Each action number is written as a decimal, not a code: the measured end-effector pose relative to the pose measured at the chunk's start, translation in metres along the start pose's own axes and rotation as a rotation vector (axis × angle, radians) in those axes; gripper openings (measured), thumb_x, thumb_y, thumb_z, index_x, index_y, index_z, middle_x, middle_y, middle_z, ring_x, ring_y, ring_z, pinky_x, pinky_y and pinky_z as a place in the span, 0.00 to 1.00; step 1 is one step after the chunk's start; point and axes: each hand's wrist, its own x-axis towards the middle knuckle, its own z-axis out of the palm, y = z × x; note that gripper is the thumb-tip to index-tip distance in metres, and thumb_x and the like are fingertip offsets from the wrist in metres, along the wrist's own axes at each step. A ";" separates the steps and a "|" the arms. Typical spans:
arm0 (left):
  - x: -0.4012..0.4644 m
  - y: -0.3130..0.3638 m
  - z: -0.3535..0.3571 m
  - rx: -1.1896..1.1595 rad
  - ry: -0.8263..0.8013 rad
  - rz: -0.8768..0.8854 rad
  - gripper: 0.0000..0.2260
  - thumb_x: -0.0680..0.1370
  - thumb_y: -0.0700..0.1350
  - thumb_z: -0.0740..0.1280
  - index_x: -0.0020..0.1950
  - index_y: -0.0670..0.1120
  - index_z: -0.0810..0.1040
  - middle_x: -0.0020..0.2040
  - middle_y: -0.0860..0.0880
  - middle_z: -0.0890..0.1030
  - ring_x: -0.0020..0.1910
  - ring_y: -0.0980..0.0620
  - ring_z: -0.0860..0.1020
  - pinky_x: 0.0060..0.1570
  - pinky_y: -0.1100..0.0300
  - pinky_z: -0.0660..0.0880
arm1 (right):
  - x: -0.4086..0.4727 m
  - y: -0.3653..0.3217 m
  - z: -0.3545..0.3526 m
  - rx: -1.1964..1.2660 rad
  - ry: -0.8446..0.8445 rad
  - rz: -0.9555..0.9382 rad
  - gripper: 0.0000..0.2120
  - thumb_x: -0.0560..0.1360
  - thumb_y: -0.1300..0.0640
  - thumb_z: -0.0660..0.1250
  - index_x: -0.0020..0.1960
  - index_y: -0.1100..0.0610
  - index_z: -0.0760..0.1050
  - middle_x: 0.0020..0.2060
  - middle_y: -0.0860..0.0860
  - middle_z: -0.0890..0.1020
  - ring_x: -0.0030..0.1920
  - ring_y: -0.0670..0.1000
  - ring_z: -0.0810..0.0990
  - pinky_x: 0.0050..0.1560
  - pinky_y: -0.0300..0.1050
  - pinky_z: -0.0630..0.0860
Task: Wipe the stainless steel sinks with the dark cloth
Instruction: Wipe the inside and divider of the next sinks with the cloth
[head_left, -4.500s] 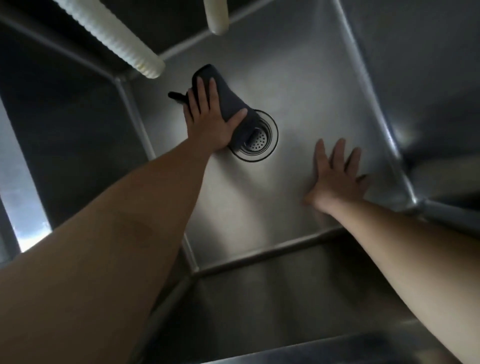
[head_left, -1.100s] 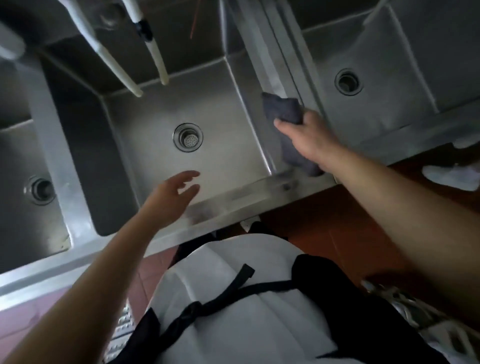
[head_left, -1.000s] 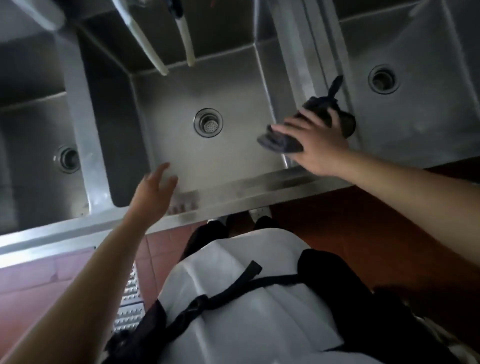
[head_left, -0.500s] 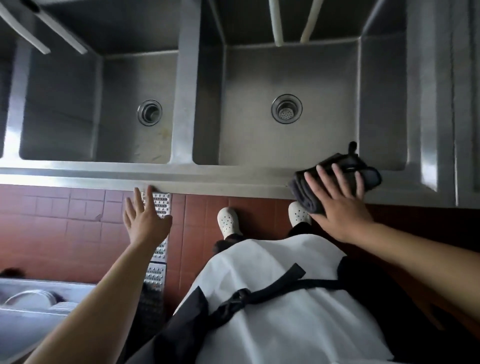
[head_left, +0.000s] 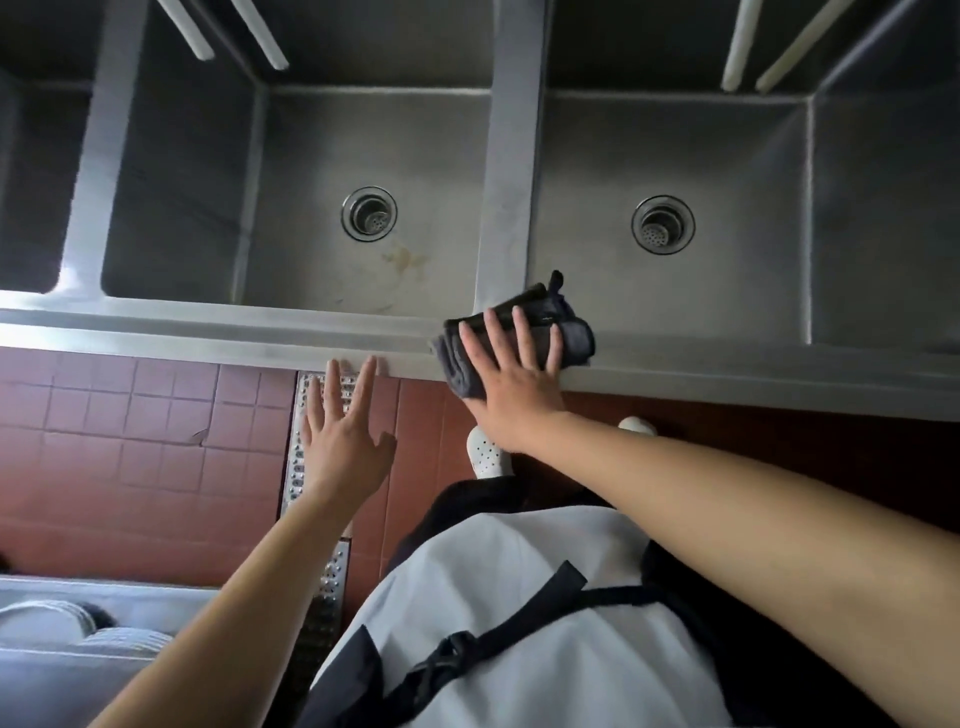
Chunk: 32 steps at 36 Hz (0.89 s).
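A right hand (head_left: 511, 376) presses a folded dark cloth (head_left: 519, 338) flat against the front rim (head_left: 727, 371) of a bank of steel sinks, fingers straight and spread across the fabric, not curled round it. The cloth lies under the palm and fingertips, its long axis running along the rim, one end poking out past the fingers to the right and a bunched edge hanging over the rim's lip toward the person. It sits where the divider (head_left: 511, 171) between two basins meets the rim.

From the cloth, the left basin (head_left: 363, 145) opens just ahead and to the left, its floor marked with a brownish stain (head_left: 402, 260) near the drain (head_left: 369, 213); the right basin (head_left: 675, 156) opens ahead and to the right. The stained basin appears the likelier next target, and reaching it would mean sliding the cloth forward and left over the rim.

The left hand (head_left: 343, 441) hovers empty, fingers loose and extended, nearer the person and left of the cloth, its fingertips seeming close to the rim's lip; contact cannot be told. The right hand, already on the cloth, is the better placed.
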 end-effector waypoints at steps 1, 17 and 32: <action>0.002 0.000 -0.002 -0.011 0.003 0.027 0.45 0.75 0.45 0.70 0.79 0.66 0.41 0.82 0.50 0.40 0.80 0.44 0.40 0.77 0.41 0.47 | -0.001 0.002 0.000 -0.001 0.002 -0.006 0.39 0.78 0.35 0.53 0.79 0.43 0.35 0.80 0.48 0.37 0.78 0.58 0.31 0.71 0.70 0.30; 0.039 0.093 -0.005 -0.087 -0.028 0.309 0.32 0.80 0.60 0.60 0.80 0.63 0.46 0.82 0.50 0.42 0.80 0.46 0.39 0.77 0.42 0.39 | -0.090 0.154 -0.026 -0.037 -0.019 0.200 0.32 0.75 0.28 0.40 0.77 0.33 0.35 0.80 0.39 0.43 0.80 0.46 0.39 0.77 0.62 0.40; 0.080 0.153 0.032 -0.170 0.117 -0.072 0.30 0.80 0.64 0.52 0.79 0.65 0.44 0.82 0.50 0.43 0.80 0.48 0.40 0.77 0.45 0.38 | -0.017 0.237 -0.087 0.155 -0.425 0.427 0.30 0.74 0.28 0.53 0.61 0.49 0.74 0.66 0.55 0.78 0.66 0.59 0.75 0.66 0.55 0.67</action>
